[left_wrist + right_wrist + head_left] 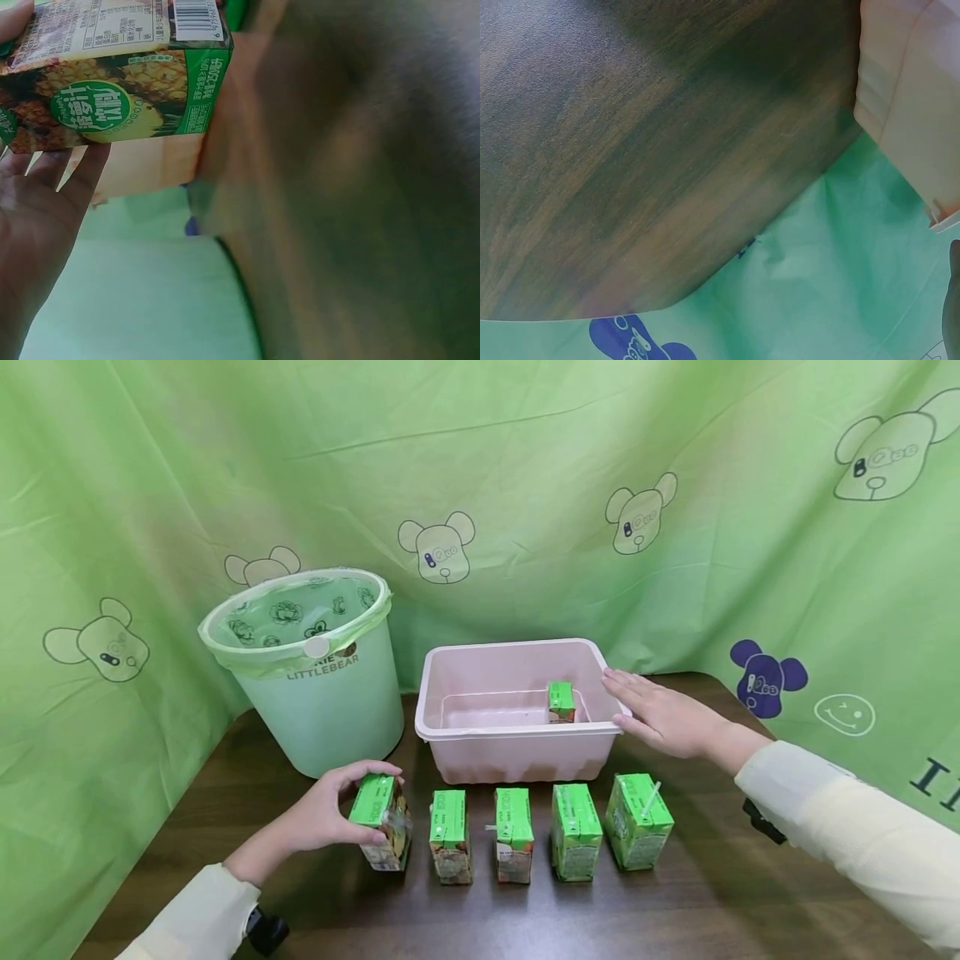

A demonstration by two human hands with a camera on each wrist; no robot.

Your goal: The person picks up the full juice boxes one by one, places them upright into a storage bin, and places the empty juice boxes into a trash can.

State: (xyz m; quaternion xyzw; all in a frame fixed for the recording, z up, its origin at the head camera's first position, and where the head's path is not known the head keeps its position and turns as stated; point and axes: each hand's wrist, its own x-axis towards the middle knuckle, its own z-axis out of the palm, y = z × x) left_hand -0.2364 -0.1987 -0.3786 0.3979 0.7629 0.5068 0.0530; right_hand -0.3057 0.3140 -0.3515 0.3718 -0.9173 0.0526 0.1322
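My left hand [330, 807] grips a pineapple juice box [372, 800] from its left side, thumb in front and fingers behind. In the left wrist view this juice box [112, 101] shows its pineapple picture and a barcode. To its right stand several more juice boxes with green tops in a row. The rightmost juice box [639, 821] has a straw on top. My right hand [671, 714], fingers straight, lies at the right rim of a pink plastic bin [517, 756]. Inside that bin is one juice box [561, 702]. The right wrist view catches only a sliver of the hand.
Left of the pink bin stands a pale green trash can [330, 710] with a patterned bag liner folded over its rim. Everything stands on a dark wooden table [510, 914]. A green curtain [525, 443] with cartoon bear heads hangs behind and around the table.
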